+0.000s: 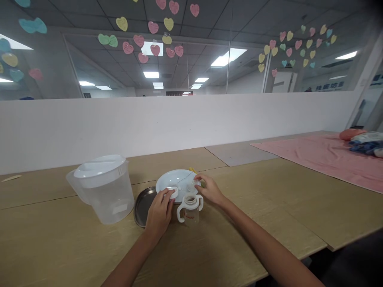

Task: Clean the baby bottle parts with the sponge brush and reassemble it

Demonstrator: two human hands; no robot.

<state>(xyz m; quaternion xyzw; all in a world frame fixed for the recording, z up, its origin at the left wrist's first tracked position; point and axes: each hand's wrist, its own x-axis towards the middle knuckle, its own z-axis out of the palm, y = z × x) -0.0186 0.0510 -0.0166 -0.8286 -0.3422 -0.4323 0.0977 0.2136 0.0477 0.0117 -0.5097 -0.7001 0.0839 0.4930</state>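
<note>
A baby bottle (191,215) with two white side handles stands upright on the table, its mouth uncovered. Left of its neck, my left hand (160,209) has its fingers closed on a white ring-shaped bottle collar (173,193). Just behind the bottle, my right hand (211,189) pinches a small transparent cap (192,185) over the edge of a white plate (167,178). Whether the cap touches the plate I cannot tell. A thin, pale straw-like line crosses the plate between my hands.
To the left stands a large translucent lidded pitcher (112,195). A dark metal tray (143,205) lies partly behind my left hand. Something yellow (193,170) shows at the plate's far edge. A pink cloth (314,159) covers the right side, below a white wall (179,123).
</note>
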